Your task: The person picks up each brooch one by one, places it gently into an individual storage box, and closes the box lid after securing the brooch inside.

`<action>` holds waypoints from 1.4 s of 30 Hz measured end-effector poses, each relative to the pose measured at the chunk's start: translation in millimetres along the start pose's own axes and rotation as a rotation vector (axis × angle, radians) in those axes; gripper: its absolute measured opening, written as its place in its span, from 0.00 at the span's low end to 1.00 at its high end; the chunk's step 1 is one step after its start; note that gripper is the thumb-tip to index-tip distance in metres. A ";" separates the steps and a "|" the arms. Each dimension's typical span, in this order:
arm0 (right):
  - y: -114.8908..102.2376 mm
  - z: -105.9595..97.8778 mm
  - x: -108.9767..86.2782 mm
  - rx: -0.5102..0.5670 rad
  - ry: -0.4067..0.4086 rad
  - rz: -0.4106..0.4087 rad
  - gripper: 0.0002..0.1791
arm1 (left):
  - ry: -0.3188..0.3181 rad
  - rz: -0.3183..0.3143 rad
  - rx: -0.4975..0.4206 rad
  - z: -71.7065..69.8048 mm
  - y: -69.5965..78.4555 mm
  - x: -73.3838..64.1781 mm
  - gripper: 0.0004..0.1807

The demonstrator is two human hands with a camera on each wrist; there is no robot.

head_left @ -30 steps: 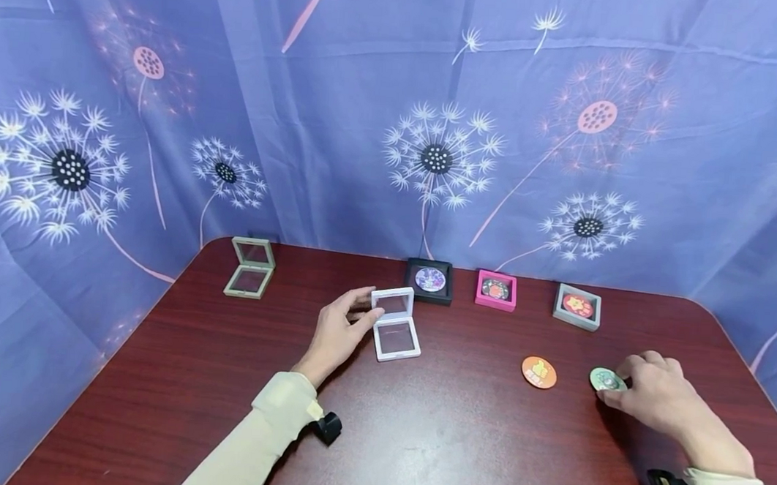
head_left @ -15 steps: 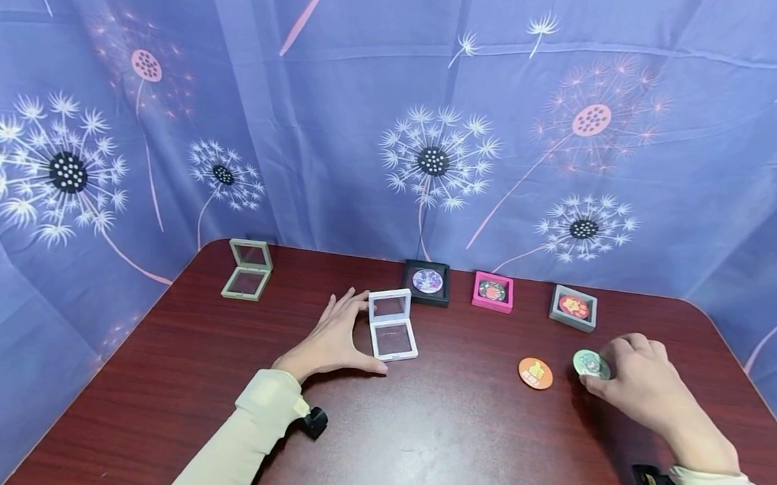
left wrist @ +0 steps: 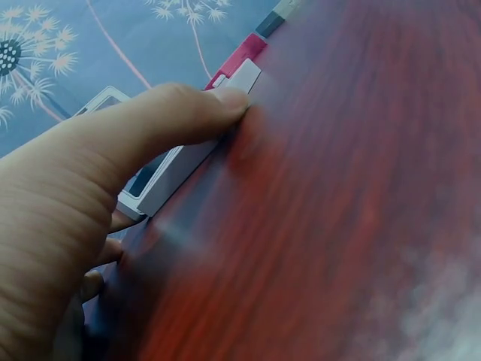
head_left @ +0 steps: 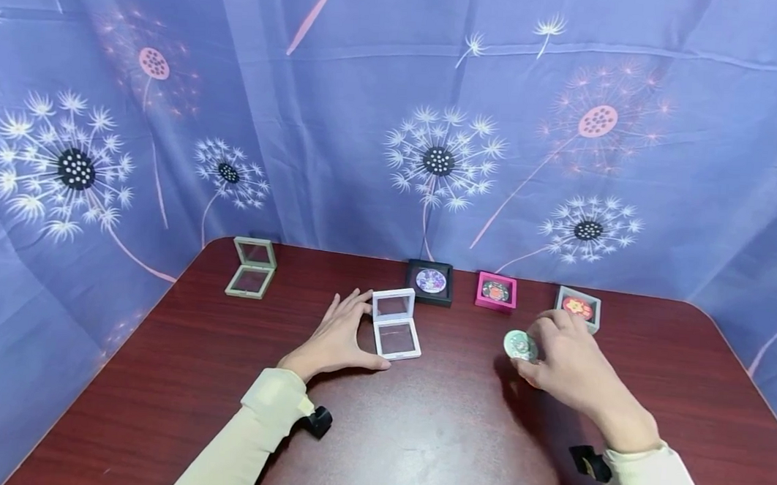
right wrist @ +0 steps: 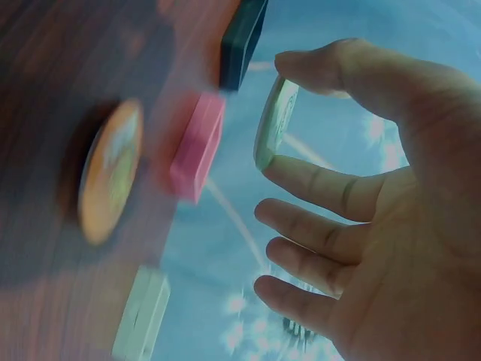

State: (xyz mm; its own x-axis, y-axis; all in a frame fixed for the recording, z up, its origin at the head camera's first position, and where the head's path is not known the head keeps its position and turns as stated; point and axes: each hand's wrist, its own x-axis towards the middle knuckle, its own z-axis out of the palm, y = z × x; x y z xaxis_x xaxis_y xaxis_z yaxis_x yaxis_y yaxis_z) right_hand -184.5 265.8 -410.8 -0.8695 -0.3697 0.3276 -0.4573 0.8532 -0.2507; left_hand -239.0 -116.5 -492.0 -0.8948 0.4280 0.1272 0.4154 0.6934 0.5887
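Observation:
My right hand (head_left: 567, 362) pinches a round green badge (head_left: 518, 345) between thumb and index finger, the other fingers loosely bent. In the right wrist view the badge (right wrist: 276, 120) is held by its edge, above the table. An orange badge (right wrist: 111, 173) lies below; in the head view the hand hides nearly all of it. A white hinged display case (head_left: 396, 340) with clear panes stands unfolded, lid raised at the back. My left hand (head_left: 337, 336) spreads round its left side, thumb straight along the front edge (left wrist: 229, 101), fingertips by the hinge side.
Along the back stand a black case (head_left: 447, 284), a pink case (head_left: 496, 304) and a grey case (head_left: 597, 316), each holding a badge. A pale green case (head_left: 249, 282) lies unfolded at the back left. Behind the table (head_left: 431, 435) hangs a blue dandelion-print cloth (head_left: 341, 137).
My right hand has lifted the green badge and carried it left, over the orange one. My left hand has let go of the lid and spread, its thumb moving down to the case's front edge.

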 end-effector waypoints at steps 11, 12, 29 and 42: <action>-42.8 25.5 35.1 0.038 -0.051 -0.047 0.20 | 0.003 -0.006 -0.001 0.7 -0.7 -0.3 0.46; -45.7 27.8 37.8 0.038 -0.046 -0.057 0.20 | 0.004 -0.006 -0.001 0.6 -0.9 -0.4 0.46; -88.3 70.8 73.7 0.080 -0.135 -0.084 0.21 | 0.025 0.004 0.005 1.5 -1.6 0.9 0.45; -112.8 89.7 89.1 0.080 -0.231 0.042 0.20 | 0.017 -0.005 0.017 1.9 -2.1 1.2 0.45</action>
State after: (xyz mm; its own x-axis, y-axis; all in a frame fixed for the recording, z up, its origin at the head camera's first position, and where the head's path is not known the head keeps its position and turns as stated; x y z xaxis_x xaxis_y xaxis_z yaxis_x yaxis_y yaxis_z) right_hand -227.1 103.6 -435.1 -0.9036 -0.4164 0.1007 -0.4250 0.8414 -0.3338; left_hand -240.6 -116.4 -494.7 -0.8995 0.4146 0.1379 0.4134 0.7054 0.5758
